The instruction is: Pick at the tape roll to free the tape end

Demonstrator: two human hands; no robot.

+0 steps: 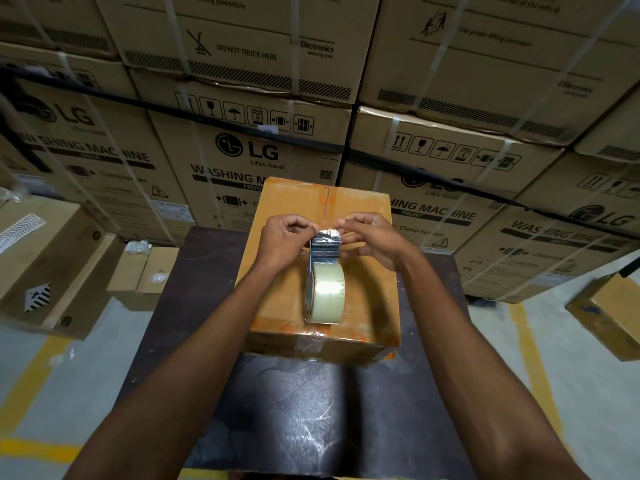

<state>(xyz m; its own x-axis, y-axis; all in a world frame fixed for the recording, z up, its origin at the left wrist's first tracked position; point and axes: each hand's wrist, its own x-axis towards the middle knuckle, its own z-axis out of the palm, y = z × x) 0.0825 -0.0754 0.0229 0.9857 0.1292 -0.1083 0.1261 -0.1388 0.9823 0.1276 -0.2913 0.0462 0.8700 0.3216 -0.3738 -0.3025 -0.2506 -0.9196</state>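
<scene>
tape roll (325, 294): clear glossy packing tape, fat ring standing on edge on the carton
carton (277, 271): tan cardboard, taped seam, sits on a dark scuffed table (311, 410)
left hand (282, 242): pinching the shiny pulled-out tape end
right hand (372, 239): fingertips pinching that strip too
behind: stacked LG washing machine boxes (249, 157), white strapping

Warehouse interior. A wall of stacked LG washing-machine cartons (249, 161) fills the far side, each bound with pale plastic straps (294, 43) and printed with handling symbols; a black band (194, 114) runs across the stack. A dark, scuffed table (311, 420) stands in the foreground. Smaller cardboard boxes (48, 265) rest on the floor at left, another box (609, 317) at right. The floor (571, 393) is grey concrete marked with yellow lines (533, 368). Lighting is dim and reflects weakly off the tabletop.
</scene>
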